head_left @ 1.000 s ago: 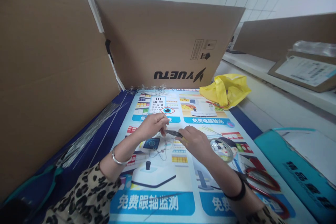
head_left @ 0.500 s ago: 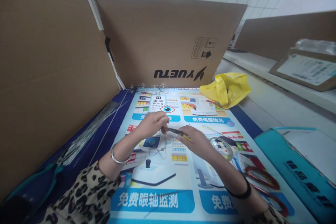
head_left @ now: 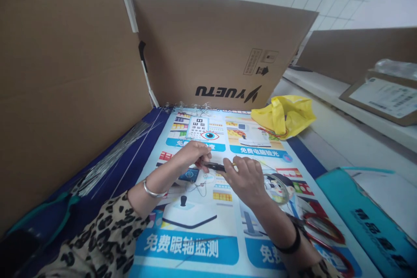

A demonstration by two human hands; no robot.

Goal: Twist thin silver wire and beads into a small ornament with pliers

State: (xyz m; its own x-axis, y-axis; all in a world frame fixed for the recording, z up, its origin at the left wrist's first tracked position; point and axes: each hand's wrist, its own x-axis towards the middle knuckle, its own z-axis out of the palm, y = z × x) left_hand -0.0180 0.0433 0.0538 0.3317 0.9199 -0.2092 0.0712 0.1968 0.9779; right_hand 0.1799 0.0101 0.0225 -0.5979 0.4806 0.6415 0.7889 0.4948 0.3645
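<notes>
My right hand (head_left: 246, 178) is wrapped around the handles of a pair of pliers (head_left: 213, 166), whose dark jaws point left. Just beyond the jaw tips, my left hand (head_left: 195, 154) is closed in a pinch on a thin wire. Below the fingers the bent, looped wire (head_left: 202, 189) shows against the printed mat (head_left: 192, 226). My fingers hide the exact spot where jaws and wire meet. A round, clear-looking ring (head_left: 283, 189) lies right of my right hand, and red-handled scissors (head_left: 325, 228) lie partly behind my right forearm.
Cardboard panels (head_left: 208, 43) stand at the back and left. A bundle of straight wires (head_left: 114, 156) and a teal-handled tool (head_left: 65, 213) lie left. Small wire pieces (head_left: 195, 107) sit along the back. To the right are a yellow bag (head_left: 283, 115) and a teal box (head_left: 361, 217).
My right hand has turned on the pliers, with its knuckles now higher and the jaws nearer level. My left hand still pinches by the jaw tips. The whole view has shifted slightly.
</notes>
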